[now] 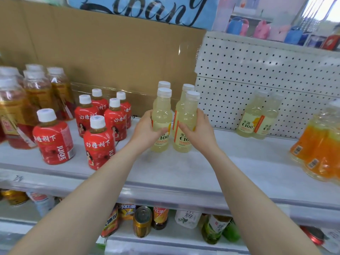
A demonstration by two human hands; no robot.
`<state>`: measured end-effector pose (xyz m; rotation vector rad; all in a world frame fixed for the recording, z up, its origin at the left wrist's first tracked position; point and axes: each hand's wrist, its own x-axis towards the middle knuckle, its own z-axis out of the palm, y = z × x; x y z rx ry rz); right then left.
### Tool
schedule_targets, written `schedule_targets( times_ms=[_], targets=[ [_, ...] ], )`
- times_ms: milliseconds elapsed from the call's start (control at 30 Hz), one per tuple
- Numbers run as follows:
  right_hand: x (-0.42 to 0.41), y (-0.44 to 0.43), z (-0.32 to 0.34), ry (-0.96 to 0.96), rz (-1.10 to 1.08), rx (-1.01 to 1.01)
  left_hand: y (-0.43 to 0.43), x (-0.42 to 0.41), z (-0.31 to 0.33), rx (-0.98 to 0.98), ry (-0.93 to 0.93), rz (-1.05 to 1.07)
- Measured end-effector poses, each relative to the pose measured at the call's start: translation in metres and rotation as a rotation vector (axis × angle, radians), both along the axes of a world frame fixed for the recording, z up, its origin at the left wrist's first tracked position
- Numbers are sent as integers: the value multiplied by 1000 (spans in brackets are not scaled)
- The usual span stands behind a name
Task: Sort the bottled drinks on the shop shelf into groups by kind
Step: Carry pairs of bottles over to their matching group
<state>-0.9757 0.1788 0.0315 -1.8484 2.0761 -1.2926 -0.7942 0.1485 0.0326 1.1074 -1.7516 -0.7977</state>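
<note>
On the upper shelf (184, 168), at its middle and just before the cardboard backing (110, 52): four pale-yellow C100 bottles, set as a block of two by two. The front-left bottle (161, 115) is wrapped at label height by the left grip (145, 131), fingers curled across its front. The front-right bottle (187, 115) is wrapped likewise by the right grip (200, 129). The rear pair (164, 84) is touched by neither. Both gripped bottles are held upright, long axis vertical, white caps uppermost, printed labels turned toward the aisle. Their bases are seen at shelf level (whether resting or just lifted cannot be told). The mid-body hold is judged to serve squaring the two against the rear pair without tipping, so that one kind is read as one group. Entered alongside: red-label juice bottles (103, 126), clustered to the left; amber tea bottles (36, 92), farther left; orange bottles (316, 151), at the far right edge. A stray pair (257, 118) of the same C100 kind is found well apart against the pegboard (266, 70), upright, labels forward. It is judged not yet gathered in.
</note>
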Motion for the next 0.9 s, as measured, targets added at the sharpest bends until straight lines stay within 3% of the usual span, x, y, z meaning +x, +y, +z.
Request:
schedule_targets(
  times_ms=[533, 900],
  targets=[
    [-1, 1, 1, 50, 7, 0, -17, 7, 7, -6, -173, -33],
    [6, 1, 1, 56, -10, 21, -26, 7, 2, -5, -152, -45]
  ],
)
